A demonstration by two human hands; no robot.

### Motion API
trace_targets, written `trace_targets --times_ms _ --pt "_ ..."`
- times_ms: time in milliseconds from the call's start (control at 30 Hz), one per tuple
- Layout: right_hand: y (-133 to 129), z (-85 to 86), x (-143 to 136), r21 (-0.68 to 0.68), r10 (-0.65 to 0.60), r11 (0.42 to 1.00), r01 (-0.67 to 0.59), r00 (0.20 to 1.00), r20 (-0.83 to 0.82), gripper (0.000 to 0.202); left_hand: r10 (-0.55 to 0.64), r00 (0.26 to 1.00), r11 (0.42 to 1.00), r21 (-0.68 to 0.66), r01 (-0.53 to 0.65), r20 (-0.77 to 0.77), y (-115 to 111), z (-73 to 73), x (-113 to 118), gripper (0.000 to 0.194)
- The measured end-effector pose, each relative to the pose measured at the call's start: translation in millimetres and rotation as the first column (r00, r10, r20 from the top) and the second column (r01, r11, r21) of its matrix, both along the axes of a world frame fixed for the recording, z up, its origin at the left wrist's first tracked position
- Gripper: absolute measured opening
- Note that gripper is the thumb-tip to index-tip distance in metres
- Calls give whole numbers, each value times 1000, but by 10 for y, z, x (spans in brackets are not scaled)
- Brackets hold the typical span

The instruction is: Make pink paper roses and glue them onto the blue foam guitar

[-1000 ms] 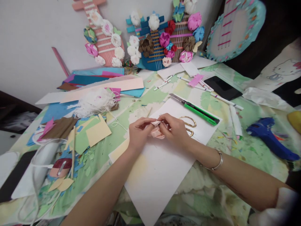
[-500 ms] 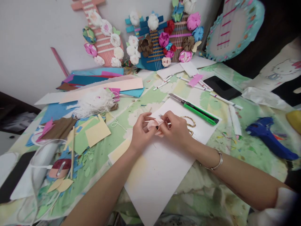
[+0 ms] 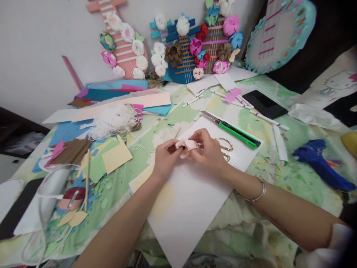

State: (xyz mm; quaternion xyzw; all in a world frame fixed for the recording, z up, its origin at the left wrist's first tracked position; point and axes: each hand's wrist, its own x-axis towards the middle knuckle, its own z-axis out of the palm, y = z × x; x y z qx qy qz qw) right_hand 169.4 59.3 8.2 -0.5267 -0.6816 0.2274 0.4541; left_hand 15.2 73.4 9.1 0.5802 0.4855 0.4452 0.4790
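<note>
Between my two hands is a small pale pink paper flower (image 3: 187, 146), its petals curled and partly covered by fingers. My left hand (image 3: 166, 156) pinches it from the left, thumb on the front. My right hand (image 3: 209, 150) grips its right side with thumb and fingers. Both hands are just above a white sheet (image 3: 189, 208). Beside the right hand, gold scissors handles (image 3: 226, 143) show, with the blades hidden beneath that hand. A green utility knife (image 3: 237, 133) lies at the sheet's upper right, its blade out.
Decorated paper guitars (image 3: 182, 52) lean on the wall. White string (image 3: 114, 121), paper scraps (image 3: 117, 155) and a stick (image 3: 87, 178) lie left. A black phone (image 3: 264, 103), thin rolled paper sticks (image 3: 269, 120) and a blue glue gun (image 3: 320, 163) lie right.
The flower has turned in my fingers, and more of its petals show now. My left fingers have lowered and closed in; the right hand has shifted slightly.
</note>
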Motion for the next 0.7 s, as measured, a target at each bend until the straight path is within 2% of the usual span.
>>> trace_targets --times_ms 133,300,467,600,700 --pt "5 5 -9 113 75 990 -84 993 86 23 3 995 993 119 9 -100 4 -24 -19 14" --pt "20 16 1 105 119 987 -123 992 38 30 -25 997 982 186 39 -76 4 18 -9 10" --pt "21 72 11 74 166 983 -166 986 6 15 -65 998 997 52 65 0 -11 63 -10 8" --pt "29 52 3 29 112 993 -110 991 -70 9 -19 994 999 -41 24 107 -3 56 -19 15" --pt "30 25 -5 -9 63 998 -64 993 -101 10 -7 993 999 -45 12 121 5 40 -22 16"
